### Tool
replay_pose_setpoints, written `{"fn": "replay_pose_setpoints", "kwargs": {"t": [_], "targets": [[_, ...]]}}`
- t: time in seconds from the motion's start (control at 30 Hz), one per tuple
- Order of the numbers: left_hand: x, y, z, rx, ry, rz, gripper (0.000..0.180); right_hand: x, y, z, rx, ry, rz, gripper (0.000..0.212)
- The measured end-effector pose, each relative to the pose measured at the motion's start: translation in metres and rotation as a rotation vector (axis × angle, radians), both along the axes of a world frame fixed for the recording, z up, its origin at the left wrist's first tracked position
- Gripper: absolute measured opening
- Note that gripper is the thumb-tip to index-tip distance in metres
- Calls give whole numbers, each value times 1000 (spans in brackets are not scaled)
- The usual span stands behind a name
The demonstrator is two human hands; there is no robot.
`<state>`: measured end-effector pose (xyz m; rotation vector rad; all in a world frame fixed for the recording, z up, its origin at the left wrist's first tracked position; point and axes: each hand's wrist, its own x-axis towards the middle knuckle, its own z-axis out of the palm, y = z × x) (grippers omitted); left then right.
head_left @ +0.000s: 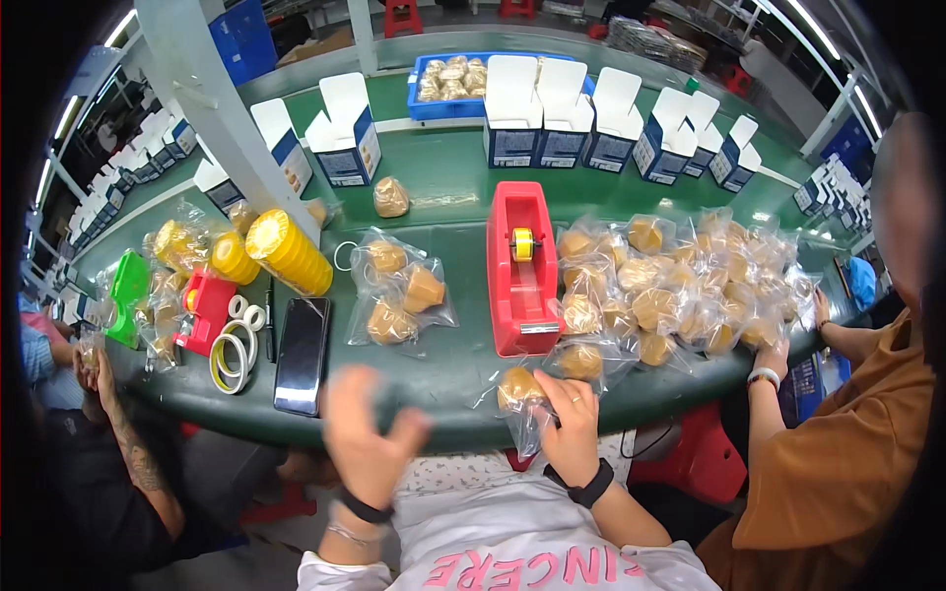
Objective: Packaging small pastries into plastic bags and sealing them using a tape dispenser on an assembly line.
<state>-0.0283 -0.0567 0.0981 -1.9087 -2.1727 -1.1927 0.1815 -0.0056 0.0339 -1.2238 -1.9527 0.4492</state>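
One bagged tan piece point(519, 389) sits at the near edge of the table point(458, 369), the right hand's point(570, 409) fingers closed on its side; the left hand point(370, 424), blurred, spreads wide, holding nothing. I'd pinch lightly, loose film gathered flat. From that grip: one large red tape dispenser point(522, 295) just beyond, three bagged pieces point(389, 323) and one phone point(303, 355) leftward, an uncountable bagged heap point(655, 307) rightward.

A pale post point(217, 108) rises by the long green table point(463, 246); a red stool point(705, 458) stands below its near edge, and bright tube lights point(814, 28) glow overhead.
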Motion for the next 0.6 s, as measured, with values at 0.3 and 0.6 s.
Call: {"fn": "replay_pose_setpoints", "kwargs": {"t": [0.3,0.6], "targets": [[-150,-8,-52,-390,223,257,80,1,0,-2,10,38,11,47],[-56,-14,56,-269,-636,-115,56,11,-4,-20,67,47,-11,48]]}}
